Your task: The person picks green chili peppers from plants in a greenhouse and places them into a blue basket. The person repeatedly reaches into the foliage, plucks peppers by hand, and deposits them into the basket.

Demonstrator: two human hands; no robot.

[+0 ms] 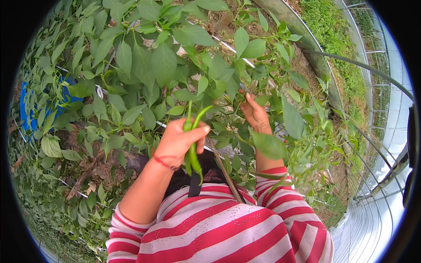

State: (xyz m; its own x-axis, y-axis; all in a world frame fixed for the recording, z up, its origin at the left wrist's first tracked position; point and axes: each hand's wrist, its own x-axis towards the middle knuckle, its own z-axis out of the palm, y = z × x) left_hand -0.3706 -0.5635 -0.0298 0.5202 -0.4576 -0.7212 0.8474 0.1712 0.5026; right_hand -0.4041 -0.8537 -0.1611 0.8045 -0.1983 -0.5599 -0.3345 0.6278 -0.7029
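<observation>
Green chili peppers, long and thin with their stems on, are gripped in my left hand in front of my body. Their stems stick up past the thumb and the tips hang below the hand. A red string bracelet circles that wrist. Farther right, my right hand reaches up into the foliage of a pepper plant. Its fingertips are among leaves and stems and partly covered, so what they touch is unclear. A large blurred leaf hangs in front of the right forearm.
A blue container stands behind leaves at the left. A wooden stake leans close to my body, and white drip lines or cords run between plants. Curved metal hoops and plastic sheeting of a greenhouse are at the right.
</observation>
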